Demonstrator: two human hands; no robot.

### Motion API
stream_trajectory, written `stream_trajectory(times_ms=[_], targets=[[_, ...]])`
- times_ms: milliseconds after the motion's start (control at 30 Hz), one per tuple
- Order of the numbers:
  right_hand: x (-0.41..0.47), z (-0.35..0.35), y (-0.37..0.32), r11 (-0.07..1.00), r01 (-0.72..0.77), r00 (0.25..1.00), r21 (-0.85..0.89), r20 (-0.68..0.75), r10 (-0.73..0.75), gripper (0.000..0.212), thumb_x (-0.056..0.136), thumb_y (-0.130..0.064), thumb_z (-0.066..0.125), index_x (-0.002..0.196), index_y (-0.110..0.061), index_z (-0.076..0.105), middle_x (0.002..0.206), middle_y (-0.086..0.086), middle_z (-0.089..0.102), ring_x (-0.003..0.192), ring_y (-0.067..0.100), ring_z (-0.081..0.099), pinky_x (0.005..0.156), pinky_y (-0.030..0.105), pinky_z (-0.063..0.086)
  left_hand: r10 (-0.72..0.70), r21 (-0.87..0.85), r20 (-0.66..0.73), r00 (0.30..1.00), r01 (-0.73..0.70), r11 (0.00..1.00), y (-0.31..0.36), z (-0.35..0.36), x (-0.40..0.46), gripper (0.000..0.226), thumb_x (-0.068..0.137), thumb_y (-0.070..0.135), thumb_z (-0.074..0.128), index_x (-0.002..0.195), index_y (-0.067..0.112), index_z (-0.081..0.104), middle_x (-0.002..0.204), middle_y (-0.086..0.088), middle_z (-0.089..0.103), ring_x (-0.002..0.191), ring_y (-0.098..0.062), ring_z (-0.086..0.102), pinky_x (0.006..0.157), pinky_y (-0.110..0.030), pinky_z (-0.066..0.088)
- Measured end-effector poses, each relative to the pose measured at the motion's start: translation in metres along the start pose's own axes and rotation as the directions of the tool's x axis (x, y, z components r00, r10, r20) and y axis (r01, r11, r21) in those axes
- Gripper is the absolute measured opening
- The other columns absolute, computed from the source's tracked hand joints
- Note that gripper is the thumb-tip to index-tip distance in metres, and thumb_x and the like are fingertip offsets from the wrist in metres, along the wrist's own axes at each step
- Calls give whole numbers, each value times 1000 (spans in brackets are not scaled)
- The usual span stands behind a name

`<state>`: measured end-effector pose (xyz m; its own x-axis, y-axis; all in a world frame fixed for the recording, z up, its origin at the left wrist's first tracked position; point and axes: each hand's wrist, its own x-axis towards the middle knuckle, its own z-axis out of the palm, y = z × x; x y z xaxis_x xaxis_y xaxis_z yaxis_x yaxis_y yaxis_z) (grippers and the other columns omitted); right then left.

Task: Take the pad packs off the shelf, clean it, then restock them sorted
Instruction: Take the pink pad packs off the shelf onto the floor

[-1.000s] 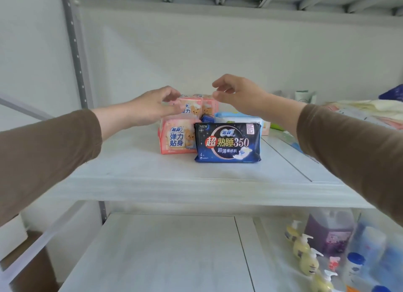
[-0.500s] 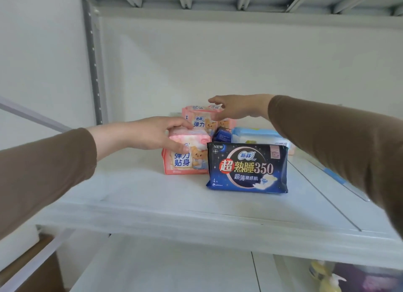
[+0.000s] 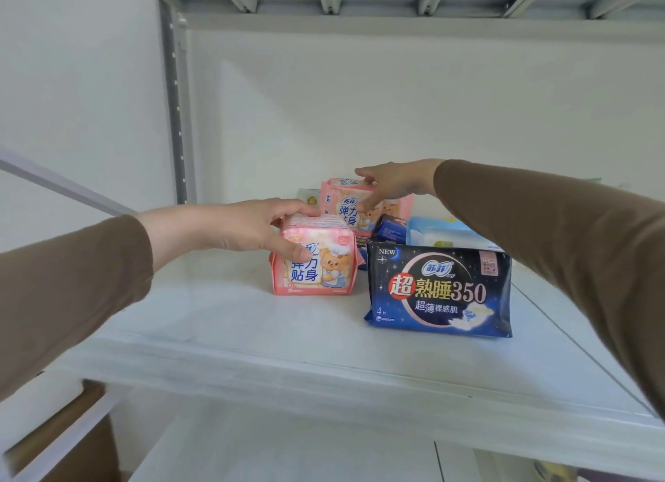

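white metal shelf (image 3: pixel 223 323) fills the head view, w/ a cluster of pad packs around its center. left hand (image 3: pixel 248 229) comes in from 9 o'clock and grips the front pink pack (image 3: pixel 316 265): fingers curled over its top, thumb pressed on its front face. that pack stands upright on the shelf, bear print facing the camera. right hand (image 3: pixel 388 184) reaches in from 3 o'clock and holds the rear pink pack (image 3: pixel 345 204), thumb on the front face, fingers over the top edge; this pack sits behind the front 1, toward 12 o'clock, and looks higher, but can't tell what it rests on. both arms in brown sleeves.

dark blue pack (image 3: pixel 439 290) marked "350" stands upright at 3 o'clock of the front pink pack, just beside it, untouched. behind it, toward 12 o'clock, lies a light blue pack (image 3: pixel 442 231), and a small dark blue pack (image 3: pixel 390 227) shows between that and the pink ones. a pale pack (image 3: pixel 309 197) peeks out at the back, mostly hidden. lower shelf board (image 3: pixel 288 453) visible at 6 o'clock, grey upright post (image 3: pixel 176 114) at 11 o'clock.
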<state>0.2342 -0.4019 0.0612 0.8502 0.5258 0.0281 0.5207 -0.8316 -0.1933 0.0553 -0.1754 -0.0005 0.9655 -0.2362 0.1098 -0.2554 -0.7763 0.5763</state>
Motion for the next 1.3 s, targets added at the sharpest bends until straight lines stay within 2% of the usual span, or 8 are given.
stream_trajectory(times_ms=[167, 367, 533, 633, 767, 933, 1100, 1300], targets=[[-4, 3, -2, 991, -52, 994, -126, -99, 39, 99, 73, -59, 78, 152, -21, 32, 151, 5, 35, 136, 29, 37, 110, 46, 37, -3, -106, -16, 1000, 2, 994, -2, 1, -4, 71, 75, 32, 84, 136, 43, 50, 122, 16, 63, 106, 4, 61, 77, -7, 48], [-20, 12, 0, 989, -48, 993, 138, -97, 62, 93, 75, -44, 84, 145, -14, 31, 146, 6, 41, 130, 26, 41, 100, 37, 38, -8, -190, -55, 998, -2, 982, -4, 2, -18, 67, 76, 26, 84, 135, 38, 54, 120, 9, 67, 104, -3, 65, 79, -11, 50], [-45, 10, -14, 952, 36, 980, 305, -200, 27, 77, 73, -43, 84, 132, -16, 43, 110, -5, 51, 111, 20, 49, 80, 29, 41, -5, -241, -136, 991, -28, 970, -8, -1, -36, 71, 72, 29, 84, 136, 34, 54, 121, 3, 67, 104, -11, 67, 81, -17, 52], [-68, 7, -28, 929, 93, 963, 358, -268, 7, 72, 72, -43, 85, 127, -16, 47, 104, -7, 54, 102, 18, 55, 69, 24, 43, -9, -256, -166, 986, -34, 966, -8, -6, -49, 72, 75, 28, 83, 140, 30, 52, 119, 3, 67, 100, -9, 68, 76, -15, 53], [-97, 0, -39, 917, 134, 931, 376, -364, 13, 78, 65, -54, 86, 124, -17, 53, 115, 0, 62, 105, 20, 62, 77, 29, 50, -2, -276, -208, 978, -57, 960, -4, -11, -68, 72, 76, 28, 82, 141, 28, 52, 115, 2, 69, 95, -8, 69, 77, -15, 54], [-146, -10, -56, 898, 208, 889, 388, -458, -8, 118, 36, -79, 83, 132, -18, 53, 124, 1, 63, 111, 22, 63, 97, 40, 53, 34, -273, -257, 966, -107, 956, 14, -13, -101, 74, 71, 32, 82, 139, 30, 54, 114, 4, 70, 91, -4, 70, 74, -12, 52], [-195, -9, -67, 840, 284, 854, 463, -520, -2, 91, 42, -68, 89, 115, -21, 62, 108, 3, 70, 98, 20, 70, 84, 39, 57, 42, -301, -291, 956, -133, 944, 33, -3, -142, 68, 75, 30, 80, 139, 31, 55, 115, 3, 70, 100, -10, 68, 80, -15, 50], [-267, 15, -75, 802, 268, 864, 534, -502, 45, 71, 67, -41, 89, 125, -15, 57, 101, -5, 70, 86, 7, 71, 73, 24, 55, 61, -314, -250, 966, -141, 939, 53, 28, -185, 65, 78, 29, 79, 139, 30, 55, 115, 4, 70, 98, -7, 68, 81, -13, 52]])
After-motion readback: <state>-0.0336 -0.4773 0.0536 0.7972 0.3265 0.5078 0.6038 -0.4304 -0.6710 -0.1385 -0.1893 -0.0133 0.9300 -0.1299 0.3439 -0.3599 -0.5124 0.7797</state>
